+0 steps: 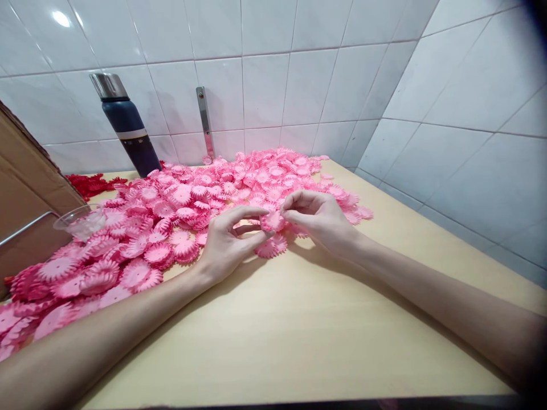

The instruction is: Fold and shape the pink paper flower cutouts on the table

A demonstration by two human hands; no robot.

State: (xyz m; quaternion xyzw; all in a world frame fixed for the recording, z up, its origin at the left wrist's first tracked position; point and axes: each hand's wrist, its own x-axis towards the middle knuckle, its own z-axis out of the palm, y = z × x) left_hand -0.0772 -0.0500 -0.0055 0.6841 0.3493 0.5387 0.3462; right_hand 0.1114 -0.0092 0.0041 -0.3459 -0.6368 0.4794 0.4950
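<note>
Between my two hands, just above the table, is a pink scalloped fabric flower piece (273, 220). My left hand (233, 236) pinches its left edge between thumb and fingers. At the flower's right edge my right hand (316, 219) has thumb and forefinger pressed together, the other fingers curled; whether it grips the edge or something small there is hard to make out. Under the held piece another pink flower piece (272, 248) lies on the table. A large heap of similar pink flower pieces (179, 196) spreads behind and to the left of my hands.
A dark blue bottle (128, 125) with a steel cap stands at the back left, near red pieces (92, 185). A clear plastic dish (79, 222) and a cardboard box (34, 165) are at the left. A metal strip (204, 119) is on the tiled wall (265, 85) behind the table (273, 336).
</note>
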